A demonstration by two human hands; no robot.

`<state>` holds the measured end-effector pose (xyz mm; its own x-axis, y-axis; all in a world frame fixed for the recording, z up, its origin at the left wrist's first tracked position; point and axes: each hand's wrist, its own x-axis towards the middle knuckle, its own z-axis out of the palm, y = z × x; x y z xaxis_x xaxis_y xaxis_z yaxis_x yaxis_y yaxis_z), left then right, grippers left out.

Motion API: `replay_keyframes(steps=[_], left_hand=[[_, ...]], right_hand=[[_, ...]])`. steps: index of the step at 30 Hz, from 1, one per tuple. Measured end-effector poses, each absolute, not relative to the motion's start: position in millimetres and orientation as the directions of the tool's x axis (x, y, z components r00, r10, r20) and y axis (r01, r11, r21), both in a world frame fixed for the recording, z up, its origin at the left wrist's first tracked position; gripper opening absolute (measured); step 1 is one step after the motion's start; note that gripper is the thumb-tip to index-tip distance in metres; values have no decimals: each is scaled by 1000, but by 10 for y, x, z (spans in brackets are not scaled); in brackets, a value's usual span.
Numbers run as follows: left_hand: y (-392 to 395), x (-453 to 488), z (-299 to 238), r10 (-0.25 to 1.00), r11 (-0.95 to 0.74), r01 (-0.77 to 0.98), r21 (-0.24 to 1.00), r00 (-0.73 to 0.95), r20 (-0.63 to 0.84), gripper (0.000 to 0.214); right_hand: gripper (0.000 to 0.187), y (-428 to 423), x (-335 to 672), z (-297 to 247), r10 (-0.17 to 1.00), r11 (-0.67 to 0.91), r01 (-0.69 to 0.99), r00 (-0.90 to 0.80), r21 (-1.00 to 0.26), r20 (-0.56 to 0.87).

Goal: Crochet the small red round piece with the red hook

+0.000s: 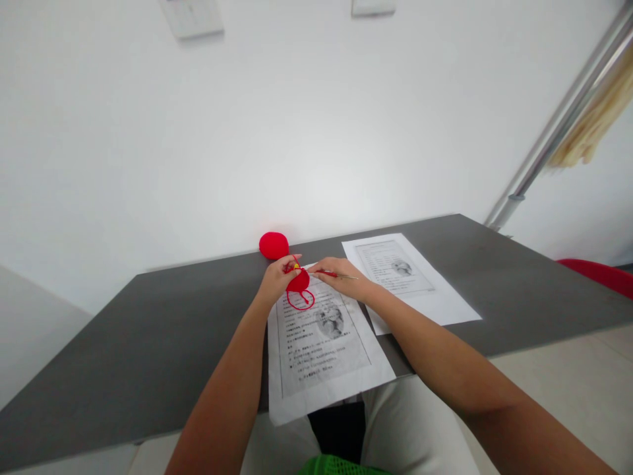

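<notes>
In my left hand (278, 278) is a small red crochet piece (297, 281), pinched between thumb and fingers. A loose loop of red yarn (301, 308) hangs below it over the printed sheet, and a tiny yellow spot shows at its top edge. My right hand (341, 274) grips a crochet hook (332, 273) with a red handle, its tip pointing left at the crochet piece. Whether the tip is inside a stitch is too small to tell. Behind my left hand rests a red ball of yarn (273, 245), near the wall.
Under my hands lies a printed sheet (316, 376), its lower edge overhanging the front of the dark grey table (198, 343). A second printed sheet (420, 284) is to the right. A white wall (316, 132) rises behind, and a metal pole (544, 145) stands at the right.
</notes>
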<state>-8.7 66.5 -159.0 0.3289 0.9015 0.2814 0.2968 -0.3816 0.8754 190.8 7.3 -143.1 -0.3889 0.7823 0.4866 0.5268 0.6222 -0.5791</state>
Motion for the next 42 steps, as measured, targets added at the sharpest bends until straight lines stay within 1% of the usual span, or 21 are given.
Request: replay_keyframes(steps=[3, 7, 14, 21, 24, 28, 32, 34, 38, 42], left_hand=[[631, -94, -1536, 906, -348, 280, 895, 347, 244, 44], [599, -112, -1477, 907, -304, 234, 923, 369, 205, 41], [583, -136, -1467, 911, -195, 132, 972, 393, 129, 45], [562, -144, -1455, 897, -177, 101, 979, 426, 118, 42], [552, -151, -1437, 898, -162, 98, 982, 427, 106, 39], [550, -153, -1441, 907, -134, 109, 985, 415, 77, 36], [551, -134, -1461, 909, -89, 82, 993, 414, 48, 38], [544, -126, -1457, 908, -47, 37, 998, 419, 28, 40], [511, -128, -1415, 898, 29, -66, 997, 440, 3, 40], [478, -127, -1373, 883, 35, -109, 993, 468, 20, 37]], right_hand=[[20, 76, 1936, -1409, 780, 625, 512, -389, -589, 490], [19, 84, 1975, -1374, 789, 614, 474, -380, -631, 482], [19, 83, 2020, -1325, 811, 577, 396, -378, -715, 446], [18, 57, 2067, -1287, 821, 549, 328, -384, -769, 422], [17, 42, 2067, -1270, 852, 490, 277, -354, -827, 386], [15, 53, 2054, -1278, 895, 368, 114, -313, -923, 318], [18, 88, 2023, -1326, 915, 254, -101, -297, -962, 273], [20, 99, 1991, -1361, 928, 210, -195, -270, -958, 258], [22, 93, 1909, -1422, 947, 183, -370, -184, -911, 264], [25, 78, 1854, -1462, 961, 128, -479, -157, -868, 228]])
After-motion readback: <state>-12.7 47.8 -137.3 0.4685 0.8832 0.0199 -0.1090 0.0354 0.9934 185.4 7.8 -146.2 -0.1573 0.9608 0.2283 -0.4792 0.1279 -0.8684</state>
